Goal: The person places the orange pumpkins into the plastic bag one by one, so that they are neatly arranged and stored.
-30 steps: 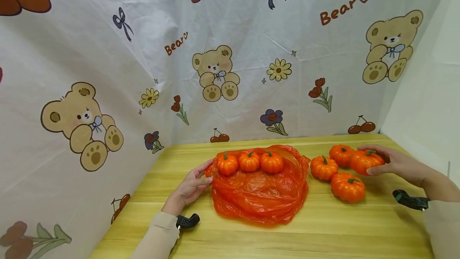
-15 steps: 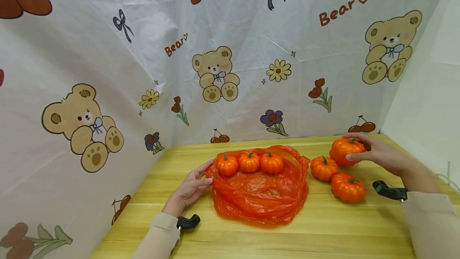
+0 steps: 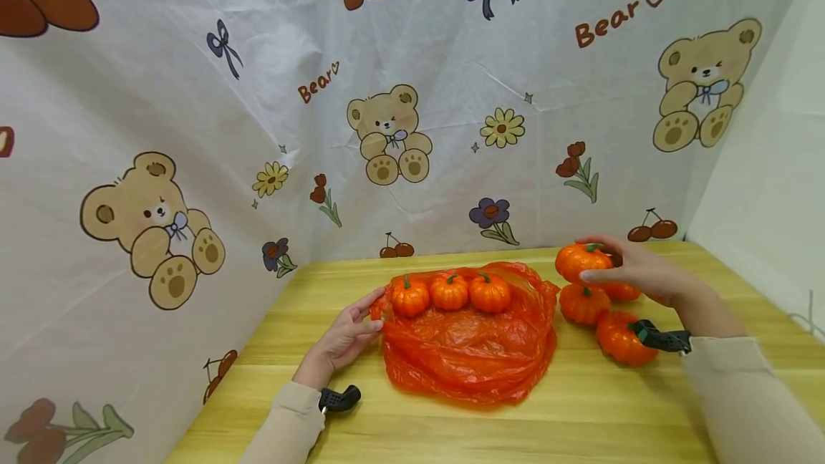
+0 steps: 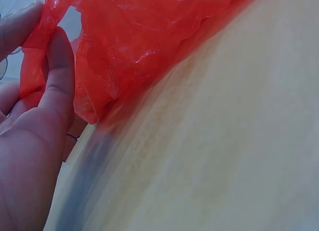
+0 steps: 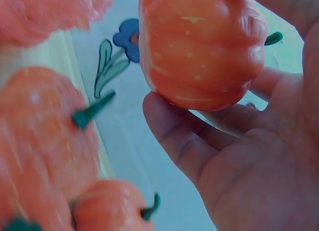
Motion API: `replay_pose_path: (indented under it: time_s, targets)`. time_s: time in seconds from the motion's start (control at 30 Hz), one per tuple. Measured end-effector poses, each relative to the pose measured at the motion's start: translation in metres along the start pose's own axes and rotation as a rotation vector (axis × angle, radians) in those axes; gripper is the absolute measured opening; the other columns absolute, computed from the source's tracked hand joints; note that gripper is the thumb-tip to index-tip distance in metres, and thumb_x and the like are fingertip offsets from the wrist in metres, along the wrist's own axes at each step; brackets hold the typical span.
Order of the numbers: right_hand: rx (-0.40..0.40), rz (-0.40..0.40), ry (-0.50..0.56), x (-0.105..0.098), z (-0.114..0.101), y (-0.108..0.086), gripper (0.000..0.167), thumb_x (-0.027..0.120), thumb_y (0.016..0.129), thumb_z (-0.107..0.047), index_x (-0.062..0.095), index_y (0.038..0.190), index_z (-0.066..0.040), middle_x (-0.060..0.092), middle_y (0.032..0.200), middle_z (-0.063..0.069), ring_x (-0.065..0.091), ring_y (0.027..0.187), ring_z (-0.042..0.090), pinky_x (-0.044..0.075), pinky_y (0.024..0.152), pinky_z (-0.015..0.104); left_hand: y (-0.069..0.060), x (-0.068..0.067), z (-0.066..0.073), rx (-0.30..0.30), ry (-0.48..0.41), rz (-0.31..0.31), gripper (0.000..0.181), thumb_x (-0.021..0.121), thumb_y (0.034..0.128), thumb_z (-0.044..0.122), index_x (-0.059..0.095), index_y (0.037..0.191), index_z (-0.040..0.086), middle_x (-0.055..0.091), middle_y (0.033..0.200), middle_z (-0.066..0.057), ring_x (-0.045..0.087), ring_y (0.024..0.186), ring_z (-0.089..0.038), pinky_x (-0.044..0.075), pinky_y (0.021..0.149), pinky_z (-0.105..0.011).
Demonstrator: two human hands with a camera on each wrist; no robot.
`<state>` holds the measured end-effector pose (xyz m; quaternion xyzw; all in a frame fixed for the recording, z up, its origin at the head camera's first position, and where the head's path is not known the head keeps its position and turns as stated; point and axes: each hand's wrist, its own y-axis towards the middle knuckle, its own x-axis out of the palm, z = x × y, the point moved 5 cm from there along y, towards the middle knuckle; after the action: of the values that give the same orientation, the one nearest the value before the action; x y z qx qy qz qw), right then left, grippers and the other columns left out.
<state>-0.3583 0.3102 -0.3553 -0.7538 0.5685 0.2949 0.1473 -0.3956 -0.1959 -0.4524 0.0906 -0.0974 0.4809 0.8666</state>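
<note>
Where the yellow wood-grain table (image 3: 451,435) ends, bear-print sheeting (image 3: 445,106) rises.

Small booth (image 3: 760,185): bear-print sheeting (image 3: 445,199), wood-grain tabletop (image 3: 464,439)

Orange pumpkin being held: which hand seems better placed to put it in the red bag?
Probably the right hand: it grips the raised pumpkin near the red bag, while the left hand pinches the bag's opposite edge.

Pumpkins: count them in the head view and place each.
7. In or on the red bag: left pumpkin, middle pumpkin, right pumpkin. In the right hand: held pumpkin. On the table: front pumpkin, back pumpkin, bagside pumpkin. Others may be hidden.
</note>
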Motion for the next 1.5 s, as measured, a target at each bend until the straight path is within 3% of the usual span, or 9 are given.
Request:
replay_pose_path:
  time_s: [0.37, 0.67, 1.07, 1.5]
  targets:
    - [-0.015, -0.079, 0.023, 0.030, -0.032, 0.018, 0.075, 0.075, 0.094, -0.031, 0.037, 0.155, -0.011, 0.053, 0.142, 0.022, 0.058, 0.122, 0.035, 0.057, 0.095, 0.041, 0.000, 0.000, 0.000, 0.008, -0.011, -0.012, 0.079, 0.055, 0.0968, -0.012, 0.019, 0.165, 0.008, 0.012, 0.173, -0.013, 0.038, 0.148, -0.024, 0.051, 0.108, -0.026]
    - [-0.036, -0.123, -0.025, 0.044, -0.054, 0.033, 0.079, 0.081, 0.088, -0.035, 0.041, 0.155, -0.018, 0.048, 0.151, 0.020, 0.059, 0.124, 0.032, 0.057, 0.099, 0.047, -0.001, 0.000, 0.000, 0.008, -0.013, -0.017, 0.080, 0.057, 0.0964, -0.011, 0.019, 0.165, 0.007, 0.011, 0.173, -0.012, 0.035, 0.150, -0.025, 0.052, 0.107, -0.025]
    - [-0.052, -0.260, 0.037, 0.069, -0.061, 0.064, 0.085, 0.085, 0.083, -0.019, 0.041, 0.155, -0.014, 0.043, 0.154, 0.020, 0.060, 0.122, 0.033, 0.059, 0.098, 0.043, -0.001, -0.001, -0.001, 0.003, 0.009, -0.022, 0.080, 0.058, 0.0975, -0.008, 0.018, 0.165, 0.007, 0.010, 0.173, -0.016, 0.034, 0.151, -0.027, 0.050, 0.109, -0.026]
    - [-0.048, -0.361, 0.122, 0.100, -0.073, 0.091, 0.083, 0.082, 0.080, -0.004, 0.045, 0.153, -0.014, 0.055, 0.140, 0.017, 0.060, 0.115, 0.029, 0.058, 0.095, 0.037, -0.001, 0.001, 0.000, 0.000, 0.006, -0.028, 0.081, 0.059, 0.0971, -0.008, 0.018, 0.165, 0.007, 0.009, 0.174, -0.013, 0.031, 0.153, -0.028, 0.051, 0.108, -0.025]
